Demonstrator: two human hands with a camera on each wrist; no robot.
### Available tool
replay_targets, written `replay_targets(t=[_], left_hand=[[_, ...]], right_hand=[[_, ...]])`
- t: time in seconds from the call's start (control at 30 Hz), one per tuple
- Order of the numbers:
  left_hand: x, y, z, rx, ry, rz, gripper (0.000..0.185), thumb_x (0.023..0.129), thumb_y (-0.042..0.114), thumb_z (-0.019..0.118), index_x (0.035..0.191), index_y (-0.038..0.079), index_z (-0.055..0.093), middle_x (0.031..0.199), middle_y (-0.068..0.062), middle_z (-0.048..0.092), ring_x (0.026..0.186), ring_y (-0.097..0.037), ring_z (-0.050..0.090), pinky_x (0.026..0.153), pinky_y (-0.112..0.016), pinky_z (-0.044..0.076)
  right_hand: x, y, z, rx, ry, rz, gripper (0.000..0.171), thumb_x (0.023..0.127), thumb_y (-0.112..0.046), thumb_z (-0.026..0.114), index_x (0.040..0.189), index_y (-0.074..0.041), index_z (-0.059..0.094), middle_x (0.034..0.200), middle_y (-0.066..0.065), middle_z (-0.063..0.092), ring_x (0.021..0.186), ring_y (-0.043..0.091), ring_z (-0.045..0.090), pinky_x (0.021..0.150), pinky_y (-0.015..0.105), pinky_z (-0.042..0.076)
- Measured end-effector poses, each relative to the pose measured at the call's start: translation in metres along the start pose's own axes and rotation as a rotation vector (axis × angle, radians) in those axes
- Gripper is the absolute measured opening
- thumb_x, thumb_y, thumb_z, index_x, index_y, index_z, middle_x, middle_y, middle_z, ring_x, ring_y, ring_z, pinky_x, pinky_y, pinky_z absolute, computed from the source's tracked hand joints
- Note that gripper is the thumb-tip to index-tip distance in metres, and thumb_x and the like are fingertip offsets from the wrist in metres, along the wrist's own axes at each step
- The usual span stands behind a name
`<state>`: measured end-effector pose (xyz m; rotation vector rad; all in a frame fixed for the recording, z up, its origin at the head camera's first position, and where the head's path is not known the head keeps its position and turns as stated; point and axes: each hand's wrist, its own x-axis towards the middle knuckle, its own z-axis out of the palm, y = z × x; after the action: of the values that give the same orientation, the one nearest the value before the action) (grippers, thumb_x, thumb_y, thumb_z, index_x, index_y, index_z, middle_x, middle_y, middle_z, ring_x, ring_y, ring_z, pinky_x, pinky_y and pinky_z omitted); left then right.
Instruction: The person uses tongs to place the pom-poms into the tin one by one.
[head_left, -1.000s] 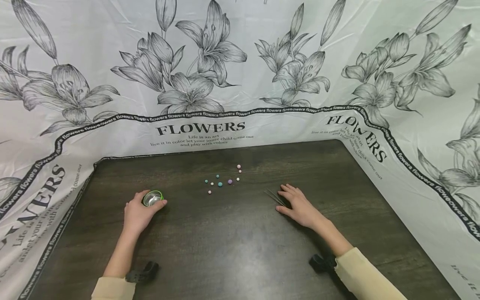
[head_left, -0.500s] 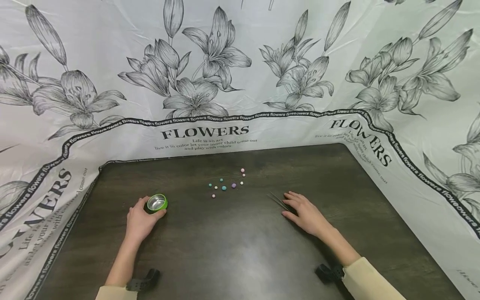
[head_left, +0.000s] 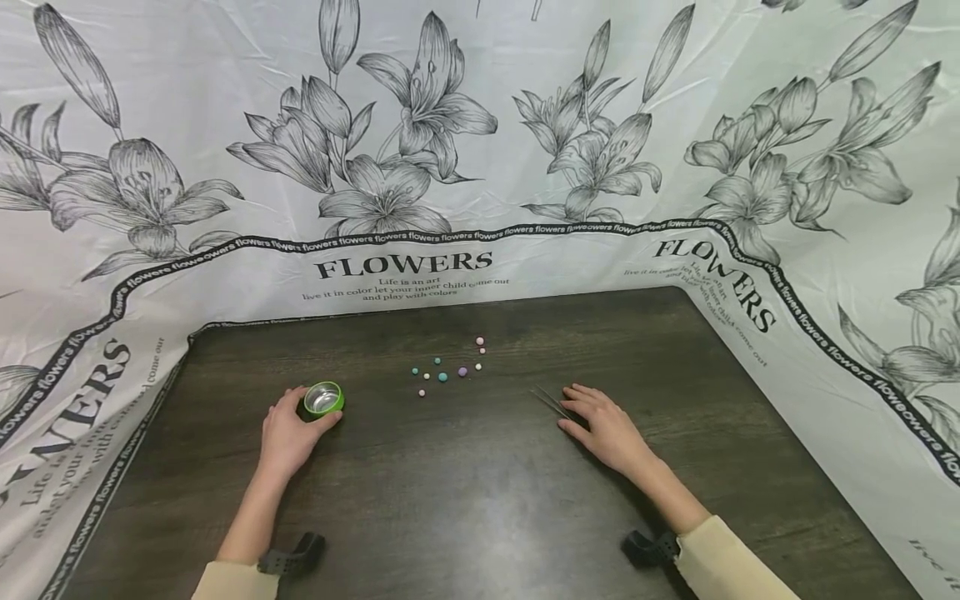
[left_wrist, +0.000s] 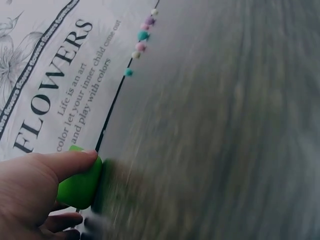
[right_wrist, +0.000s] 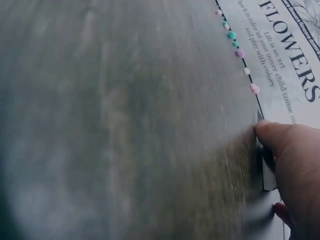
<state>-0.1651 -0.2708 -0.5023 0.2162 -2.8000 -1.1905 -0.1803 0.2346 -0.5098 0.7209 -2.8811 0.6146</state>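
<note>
Nine beads [head_left: 442, 377] are lying loose on the dark table [head_left: 465, 500] in the head view; to one side, the left hand [head_left: 288, 433] is holding a small green-rimmed cup [head_left: 324, 398] mouth up, thumb and fingers curling round its outside; this hold is presumably steadying the cup while leaving its mouth uncovered; no bead is showing inside; well apart, across the scatter, the right hand [head_left: 609, 427] is pinching metal tweezers [head_left: 550, 402], their slim tips pointing away from the palm and towards the beads' side; that heading is probably leaving the tips a free approach.

Left wrist view: the thumb is pressing against the green wall, other fingers partly showing below; the cup's interior is not showing from this angle; beads are appearing in a row, likely because the camera is looking so low.

Right wrist view: the thumb is bearing on the tweezers; the forefinger is hiding, so its exact contact I cannot tell.
</note>
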Motion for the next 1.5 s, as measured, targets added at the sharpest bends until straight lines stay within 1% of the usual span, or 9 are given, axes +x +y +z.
replay_targets(t=[0.13, 0.3, 0.5, 0.67, 0.87, 1.0, 1.13, 1.3, 1.5], left_hand=[[0.003, 0.005, 0.009, 0.004, -0.016, 0.041, 0.072, 0.092, 0.025, 0.079, 0.144, -0.012, 0.046, 0.154, -0.038, 0.033, 0.148, -0.054, 0.02, 0.118, -0.069, 0.01], [0.005, 0.013, 0.019, -0.005, -0.033, 0.069, 0.07, 0.092, 0.024, 0.08, 0.143, -0.011, 0.048, 0.154, -0.037, 0.035, 0.149, -0.051, 0.02, 0.12, -0.066, 0.007], [0.006, 0.02, 0.027, 0.025, -0.048, 0.116, 0.07, 0.091, 0.023, 0.08, 0.142, -0.013, 0.048, 0.15, -0.038, 0.04, 0.148, -0.054, 0.02, 0.119, -0.067, 0.002], [0.007, 0.025, 0.031, 0.069, -0.039, 0.155, 0.069, 0.091, 0.023, 0.08, 0.141, -0.013, 0.049, 0.147, -0.038, 0.043, 0.148, -0.054, 0.021, 0.117, -0.07, 0.002], [0.007, 0.029, 0.033, 0.049, -0.052, 0.15, 0.07, 0.091, 0.022, 0.079, 0.142, -0.013, 0.047, 0.15, -0.038, 0.038, 0.148, -0.055, 0.018, 0.115, -0.073, 0.0], [0.009, 0.029, 0.034, 0.035, -0.054, 0.153, 0.071, 0.091, 0.022, 0.079, 0.143, -0.013, 0.047, 0.152, -0.037, 0.036, 0.149, -0.056, 0.015, 0.115, -0.074, -0.002], [0.01, 0.028, 0.035, 0.027, -0.055, 0.155, 0.073, 0.091, 0.023, 0.08, 0.145, -0.011, 0.046, 0.153, -0.037, 0.036, 0.149, -0.056, 0.014, 0.114, -0.074, -0.003], [0.009, 0.029, 0.035, 0.028, -0.063, 0.135, 0.078, 0.092, 0.029, 0.08, 0.15, -0.007, 0.043, 0.155, -0.034, 0.035, 0.15, -0.054, 0.013, 0.114, -0.073, -0.004], [0.01, 0.029, 0.035, 0.049, -0.065, 0.133, 0.081, 0.092, 0.033, 0.08, 0.152, -0.006, 0.042, 0.156, -0.033, 0.035, 0.15, -0.055, 0.012, 0.114, -0.075, -0.004]], right_hand=[[0.002, 0.0, 0.002, -0.027, 0.054, -0.012, 0.038, 0.096, -0.026, 0.076, 0.125, -0.002, 0.073, 0.14, 0.016, 0.062, 0.135, 0.037, 0.053, 0.1, 0.059, 0.049], [0.004, 0.001, 0.005, -0.059, 0.12, -0.037, 0.031, 0.092, -0.021, 0.08, 0.117, -0.002, 0.077, 0.134, 0.016, 0.066, 0.129, 0.036, 0.058, 0.099, 0.055, 0.051], [0.007, 0.001, 0.009, -0.072, 0.152, -0.052, 0.024, 0.092, -0.017, 0.08, 0.112, -0.003, 0.078, 0.135, 0.017, 0.065, 0.123, 0.035, 0.061, 0.097, 0.053, 0.052], [0.015, -0.002, 0.011, -0.076, 0.165, -0.078, 0.019, 0.093, -0.015, 0.078, 0.108, -0.003, 0.078, 0.13, 0.018, 0.068, 0.119, 0.035, 0.063, 0.098, 0.051, 0.052], [0.029, -0.004, 0.015, -0.07, 0.189, -0.091, 0.015, 0.095, -0.014, 0.076, 0.106, -0.004, 0.078, 0.118, 0.014, 0.073, 0.112, 0.033, 0.067, 0.088, 0.049, 0.057], [0.039, -0.003, 0.015, -0.067, 0.254, -0.08, 0.013, 0.096, -0.013, 0.074, 0.106, -0.004, 0.075, 0.1, 0.011, 0.076, 0.085, 0.027, 0.072, 0.07, 0.044, 0.059], [0.048, -0.003, 0.014, -0.072, 0.274, -0.073, 0.012, 0.098, -0.012, 0.072, 0.107, -0.004, 0.073, 0.086, 0.008, 0.075, 0.063, 0.021, 0.068, 0.056, 0.038, 0.055], [0.06, -0.002, 0.016, -0.061, 0.276, -0.09, 0.012, 0.099, -0.012, 0.071, 0.107, -0.004, 0.073, 0.082, 0.007, 0.075, 0.058, 0.017, 0.065, 0.052, 0.034, 0.053], [0.075, -0.001, 0.014, 0.051, 0.299, -0.054, 0.016, 0.1, -0.01, 0.069, 0.111, 0.0, 0.072, 0.084, 0.009, 0.074, 0.06, 0.015, 0.066, 0.056, 0.034, 0.055]])
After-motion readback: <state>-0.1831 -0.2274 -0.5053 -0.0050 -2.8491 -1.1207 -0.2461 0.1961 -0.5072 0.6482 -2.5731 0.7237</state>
